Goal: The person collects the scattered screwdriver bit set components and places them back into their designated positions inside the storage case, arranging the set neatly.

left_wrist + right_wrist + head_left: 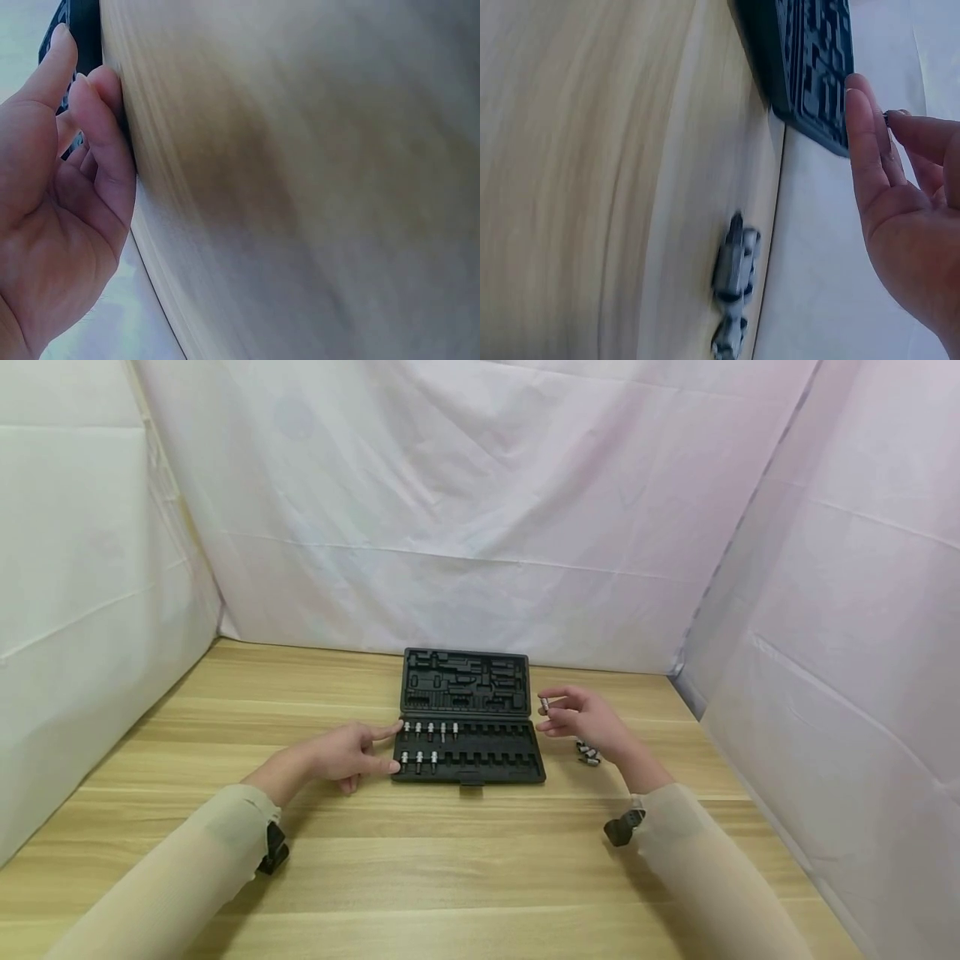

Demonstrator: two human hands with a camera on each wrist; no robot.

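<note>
A black socket case (pixel 480 742) lies unfolded on the table, its lid (pixel 467 683) laid back behind the base. Silver bit sockets (pixel 419 758) fill the left part of both rows; the slots farther right hold none. My left hand (pixel 341 753) touches the case's left side, index finger at the back and thumb near the front corner. Just right of the case, my right hand (pixel 585 718) pinches a small silver bit socket (pixel 544 703) between thumb and fingers, raised over the table. In the right wrist view the fingers mostly hide it.
Several loose bit sockets (pixel 588 754) lie in a small pile under my right wrist, right of the case. A latch (pixel 471 784) sticks out from the case's front edge. White cloth (pixel 450 510) hangs behind the wooden table (pixel 420 868) and along both sides.
</note>
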